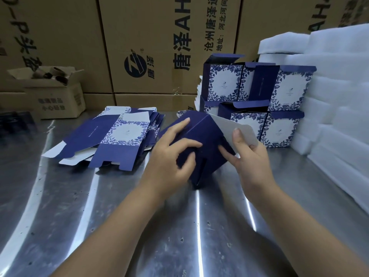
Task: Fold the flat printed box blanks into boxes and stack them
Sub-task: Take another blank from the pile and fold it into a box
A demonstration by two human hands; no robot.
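Note:
A half-folded dark blue box (205,132) stands tilted on one corner at the middle of the steel table (139,226). My left hand (175,154) lies over its left side, fingers pressing the blue flaps. My right hand (247,150) pinches the box's white inner flap (229,126) between thumb and fingers. A fanned pile of flat blue-and-white floral blanks (117,136) lies to the left. Folded boxes (259,100) are stacked in two rows behind, lids open.
White foam sheets (335,108) are piled along the right side of the table. Large brown cartons (151,47) form a wall at the back. A small open carton (54,92) sits at the back left.

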